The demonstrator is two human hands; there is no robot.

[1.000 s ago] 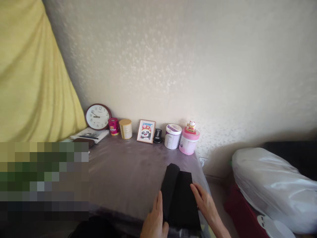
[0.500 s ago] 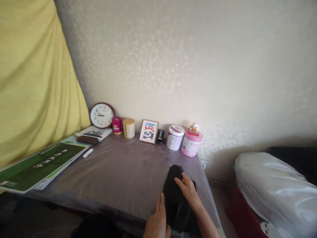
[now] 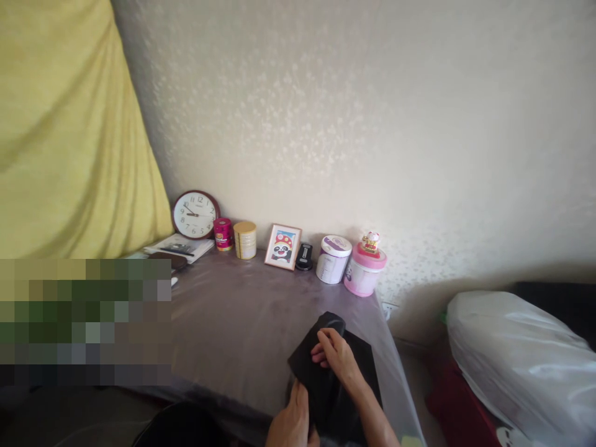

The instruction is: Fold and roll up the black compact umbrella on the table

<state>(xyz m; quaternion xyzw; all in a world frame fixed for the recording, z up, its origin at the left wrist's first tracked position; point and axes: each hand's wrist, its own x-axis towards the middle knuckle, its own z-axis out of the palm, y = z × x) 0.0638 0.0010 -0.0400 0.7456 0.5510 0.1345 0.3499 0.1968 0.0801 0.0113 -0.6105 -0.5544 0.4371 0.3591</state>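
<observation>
A soft, folded black item [image 3: 326, 403] lies at the table's near right corner; whether it is a cloth or a bag I cannot tell. My left hand [image 3: 291, 413] grips its left edge, fingers together on top and the thumb lower down. Across the upper part rests my right hand [image 3: 336, 357], its fingers curled in against the black material, and a raised fold stands beyond the knuckles. A flat part of the same black material spreads out under the right forearm.
Along the wall stand a round clock [image 3: 196, 214], a magenta tin [image 3: 223, 234], a yellow-lidded can [image 3: 244, 241], a panda picture frame [image 3: 282, 247], a small black object [image 3: 304, 257], a white-purple tub [image 3: 333, 261] and a pink tub [image 3: 362, 279] bearing a cat figurine. Right of the table sits a plastic-covered bundle [image 3: 516, 354].
My right hand has moved left over the black item and its fingers have curled in. The item's upper part now spreads wider to the left. My left hand keeps its edge hold.
</observation>
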